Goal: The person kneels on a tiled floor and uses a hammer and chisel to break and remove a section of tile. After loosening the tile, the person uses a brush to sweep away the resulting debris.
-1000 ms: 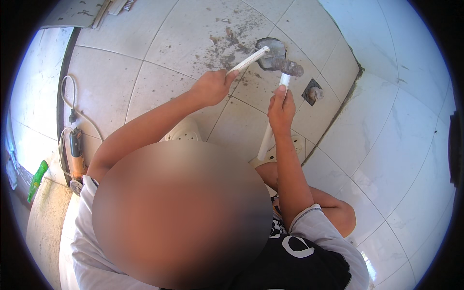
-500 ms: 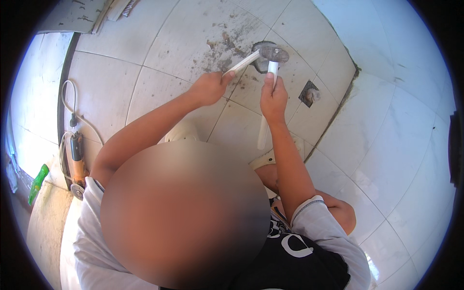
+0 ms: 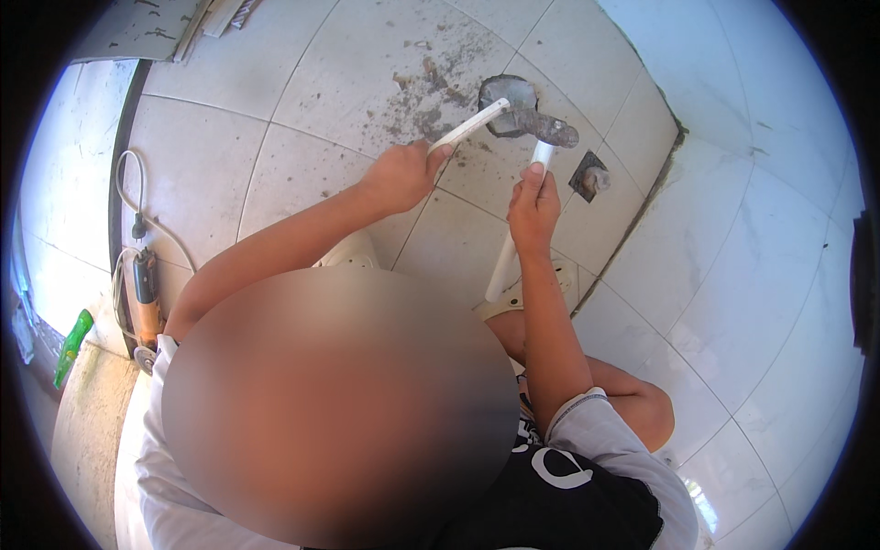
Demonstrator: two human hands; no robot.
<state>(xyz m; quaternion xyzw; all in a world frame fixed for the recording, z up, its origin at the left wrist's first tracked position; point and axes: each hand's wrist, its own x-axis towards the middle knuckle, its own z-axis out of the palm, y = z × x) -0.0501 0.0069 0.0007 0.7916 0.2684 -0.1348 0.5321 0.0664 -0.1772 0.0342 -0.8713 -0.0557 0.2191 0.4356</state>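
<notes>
I've got the left hand (image 3: pixel 401 176) with fingers curled snugly around a whitish rod (image 3: pixel 469 126), tip over the round hole (image 3: pixel 522 90) in the floor tiles (image 3: pixel 197 174); the right hand (image 3: pixel 534 206) has fingers wrapped round a hammer (image 3: pixel 553 132), its head by the hole's right edge.

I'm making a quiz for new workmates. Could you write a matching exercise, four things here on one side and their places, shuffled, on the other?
Things
1. Hammer
2. Bar
3. Grinder
4. Square hole

Places
A. At the picture's left side
B. In the left hand
C. To the lower right of the larger hole
D. In the right hand

Pairs: 1-D, 2-B, 3-A, 4-C
</notes>
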